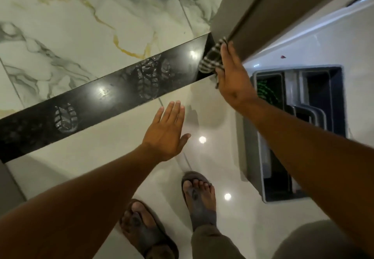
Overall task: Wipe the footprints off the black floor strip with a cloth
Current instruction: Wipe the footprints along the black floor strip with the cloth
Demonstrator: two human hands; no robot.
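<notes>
Strip (113, 94): a glossy black band runs diagonally across the floor, from the lower left edge up to the foot of a door frame (253, 11) at upper right. It parts the veined marble tiles (70, 25) on the far side from the plain pale tiles (113, 147) on the near side. Ceiling lights glare off it in 2 bright spots.

A dark mat (303, 121) with nested grey borders lies on the pale floor to the right, partly hidden by the right forearm.

2 dusty tread footprints show on the strip. The bigger footprint (149, 78) sits toward the frame end, the smaller footprint (65, 120) farther down toward the left. A fainter haze marks the strip's lower left end.

2 feet in brown sandals stand on the pale tiles at the bottom: the left sandal (145, 230) nearer the camera, the right sandal (198, 200) ahead of it.

The right hand (230, 78) reaches to the strip's upper end beside the frame, fingers extended and close together, pressing down a checked cloth (212, 58) that bunches out from under the fingers onto the strip. The cloth lies clear of the bigger footprint.

The left hand (168, 131) is spread flat and empty over the pale tiles just beside the strip; whether it touches the floor cannot be told.
</notes>
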